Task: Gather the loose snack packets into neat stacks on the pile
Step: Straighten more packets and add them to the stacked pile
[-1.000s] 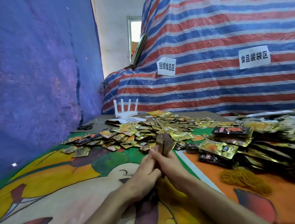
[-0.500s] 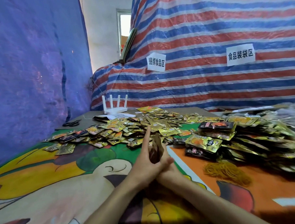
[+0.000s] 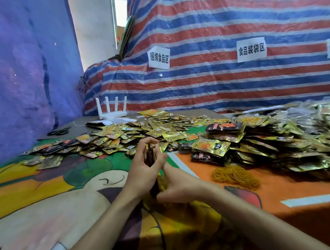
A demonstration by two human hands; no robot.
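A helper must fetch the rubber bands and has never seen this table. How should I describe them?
Find the heap of stacked gold foil snack packets on the table's right side. Just before its near edge, on the orange patch of the printed tablecloth, lies a tangled mound of thin yellow-orange rubber bands. Its neighbours are flat, shiny pouches; it alone is stringy.

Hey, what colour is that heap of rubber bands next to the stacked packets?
The rubber bands are mustard yellow, clearest in the head view.

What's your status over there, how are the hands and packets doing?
Left grip and right grip holding packet bundle upright. Loose packets ahead. Rubber bands near pile, path clear.
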